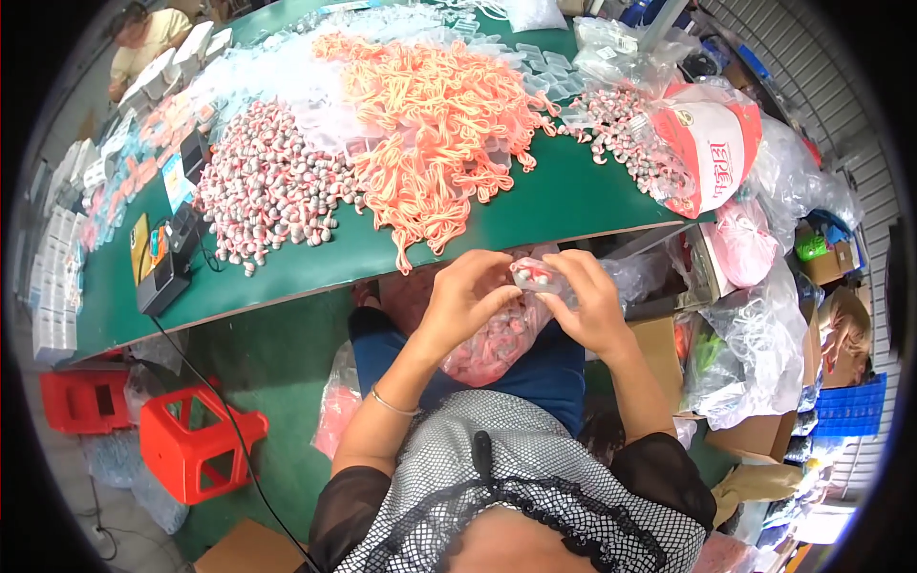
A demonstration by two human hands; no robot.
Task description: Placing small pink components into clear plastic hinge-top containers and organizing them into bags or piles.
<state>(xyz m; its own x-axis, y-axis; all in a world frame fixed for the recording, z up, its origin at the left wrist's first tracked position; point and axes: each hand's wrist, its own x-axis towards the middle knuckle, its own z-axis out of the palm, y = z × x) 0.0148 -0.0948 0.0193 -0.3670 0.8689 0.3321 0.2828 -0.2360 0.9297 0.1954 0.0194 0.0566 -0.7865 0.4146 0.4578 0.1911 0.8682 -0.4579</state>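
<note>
Above my lap, just off the table's front edge, a small clear plastic case (pixel 528 283) with red and white pieces inside is held in both hands. My left hand (pixel 460 304) pinches its left end between thumb and fingers. On the right end, the thumb and fingers of my right hand (pixel 594 307) are closed. Below them a clear bag (pixel 489 351) full of pinkish pieces lies on my lap. Beyond my hands, a heap of orange looped cords (pixel 435 124) covers the table, beside a pile of small pink and grey rounded pieces (pixel 272 181).
The green table (pixel 564 196) also bears clear plastic cases (pixel 549 69) and a black box (pixel 164 285) with a cable. A red and white sack (pixel 712 143) spills pieces at right. A red stool (pixel 196 444) stands at left. Another person (pixel 148 43) sits far left.
</note>
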